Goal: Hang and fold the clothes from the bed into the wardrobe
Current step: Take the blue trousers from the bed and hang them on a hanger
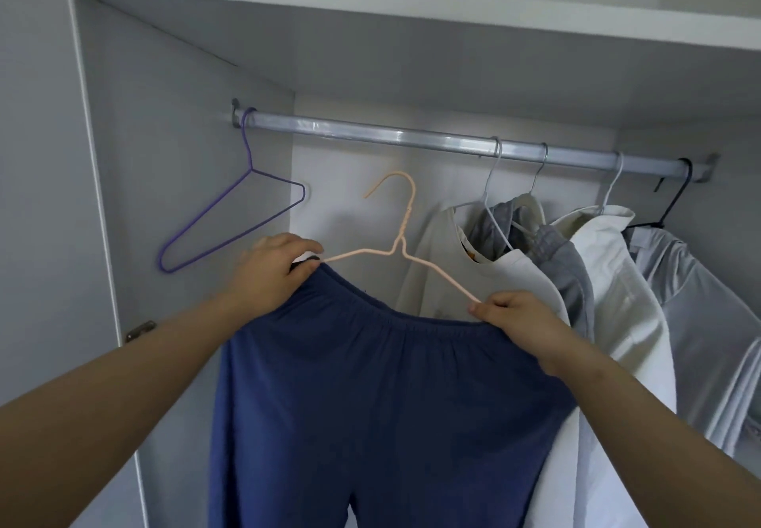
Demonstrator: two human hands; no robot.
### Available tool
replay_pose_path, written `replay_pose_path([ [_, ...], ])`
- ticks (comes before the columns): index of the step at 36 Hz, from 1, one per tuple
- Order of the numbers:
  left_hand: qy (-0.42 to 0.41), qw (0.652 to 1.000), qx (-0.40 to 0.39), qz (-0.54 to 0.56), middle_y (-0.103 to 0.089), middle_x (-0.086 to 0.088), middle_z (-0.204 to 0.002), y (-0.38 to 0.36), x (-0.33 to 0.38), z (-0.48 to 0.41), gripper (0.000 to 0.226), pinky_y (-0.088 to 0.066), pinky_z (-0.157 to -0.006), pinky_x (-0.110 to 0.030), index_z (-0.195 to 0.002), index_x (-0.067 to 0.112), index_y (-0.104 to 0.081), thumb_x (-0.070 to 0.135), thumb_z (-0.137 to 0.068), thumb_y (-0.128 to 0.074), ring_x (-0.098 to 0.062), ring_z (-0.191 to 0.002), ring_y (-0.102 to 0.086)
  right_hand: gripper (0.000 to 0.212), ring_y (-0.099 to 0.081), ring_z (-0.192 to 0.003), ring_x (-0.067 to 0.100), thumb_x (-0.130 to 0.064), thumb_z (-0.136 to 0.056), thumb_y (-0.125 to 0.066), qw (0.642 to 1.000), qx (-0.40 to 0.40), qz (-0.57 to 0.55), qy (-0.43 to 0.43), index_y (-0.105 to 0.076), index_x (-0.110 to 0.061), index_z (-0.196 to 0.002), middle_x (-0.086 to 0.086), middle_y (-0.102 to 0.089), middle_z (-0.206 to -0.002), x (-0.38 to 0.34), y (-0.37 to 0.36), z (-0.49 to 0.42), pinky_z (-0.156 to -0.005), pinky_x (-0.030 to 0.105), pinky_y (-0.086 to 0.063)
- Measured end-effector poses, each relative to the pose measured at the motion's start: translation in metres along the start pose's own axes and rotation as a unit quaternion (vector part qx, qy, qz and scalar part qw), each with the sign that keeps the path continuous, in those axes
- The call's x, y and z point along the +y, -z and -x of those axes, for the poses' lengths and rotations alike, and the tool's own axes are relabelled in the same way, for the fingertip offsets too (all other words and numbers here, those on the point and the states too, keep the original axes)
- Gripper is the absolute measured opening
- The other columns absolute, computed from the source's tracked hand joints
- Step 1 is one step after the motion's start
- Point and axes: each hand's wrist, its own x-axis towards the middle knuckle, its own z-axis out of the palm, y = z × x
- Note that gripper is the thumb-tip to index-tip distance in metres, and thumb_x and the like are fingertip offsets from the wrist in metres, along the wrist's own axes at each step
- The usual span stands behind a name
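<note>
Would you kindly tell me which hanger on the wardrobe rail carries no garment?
The purple hanger at the left end of the rail hangs bare; the others on it all carry clothes.

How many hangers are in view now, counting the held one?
6. Purple hanger, empty, at the rail's left end; peach hanger, held by left hand and right hand; four clothed hangers at the rail's right. Others may hide among clothes.

Left hand (271, 276), right hand (519, 321): both bare. Left forearm (123, 383) and right forearm (659, 416) uncovered from the wrists back to where they leave view. Nails short and plain, clearest on the right thumb.
</note>
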Motion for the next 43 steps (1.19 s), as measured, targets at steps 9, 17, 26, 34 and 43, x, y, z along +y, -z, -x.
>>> replay_pose_path([
  [9, 0.085, 0.992, -0.023, 0.09, -0.057, -0.007, -0.118, -0.006, 0.019, -0.015, 0.019, -0.036, -0.08, -0.022, -0.107, 0.014, -0.065, 0.019, -0.094, -0.053, -0.014, -0.087, -0.049, 0.025, -0.062, -0.072, 0.026, -0.027, -0.09, -0.06, 0.985, -0.004, -0.126, -0.116, -0.068, -0.003, -0.093, 0.014, -0.069, -0.081, -0.024, 0.007, 0.002, -0.071, 0.031, -0.051],
  [17, 0.12, 0.984, -0.05, 0.12, -0.055, 0.0, -0.126, -0.005, 0.037, -0.02, 0.018, -0.038, -0.084, -0.021, -0.106, 0.018, -0.064, 0.023, -0.096, -0.05, -0.021, -0.105, -0.056, 0.024, -0.058, -0.064, 0.023, -0.018, -0.094, -0.051, 0.965, 0.03, -0.237, -0.105, -0.065, -0.006, -0.079, 0.009, -0.065, -0.068, -0.06, 0.004, -0.021, -0.059, 0.027, -0.047],
  [26, 0.148, 0.962, -0.069, 0.22, -0.057, 0.007, -0.106, 0.002, 0.033, -0.018, 0.011, -0.041, -0.08, -0.023, -0.093, 0.021, -0.062, 0.019, -0.094, -0.051, -0.015, -0.098, -0.054, 0.022, -0.056, -0.069, 0.022, -0.013, -0.096, -0.046, 0.958, 0.058, -0.256, -0.116, -0.064, -0.003, -0.087, 0.011, -0.061, -0.081, -0.079, 0.002, -0.055, -0.063, 0.032, -0.05],
  [34, 0.166, 0.944, -0.074, 0.274, -0.061, 0.006, -0.1, -0.006, 0.034, -0.01, 0.017, -0.043, -0.063, -0.019, -0.079, 0.027, -0.06, 0.019, -0.093, -0.054, -0.009, -0.074, -0.062, 0.026, -0.058, -0.077, 0.025, -0.022, -0.098, -0.045, 0.942, 0.049, -0.294, -0.154, -0.065, -0.004, -0.097, 0.012, -0.063, -0.09, -0.074, -0.005, -0.075, -0.074, 0.036, -0.051],
  [43, 0.174, 0.938, -0.094, 0.284, -0.06, 0.008, -0.099, -0.014, 0.04, -0.005, 0.016, -0.043, -0.061, -0.019, -0.079, 0.028, -0.06, 0.023, -0.093, -0.054, -0.006, -0.071, -0.062, 0.024, -0.053, -0.071, 0.023, -0.016, -0.099, -0.043, 0.937, 0.046, -0.308, -0.157, -0.06, -0.005, -0.086, 0.011, -0.058, -0.083, -0.082, 0.003, -0.084, -0.069, 0.031, -0.048],
])
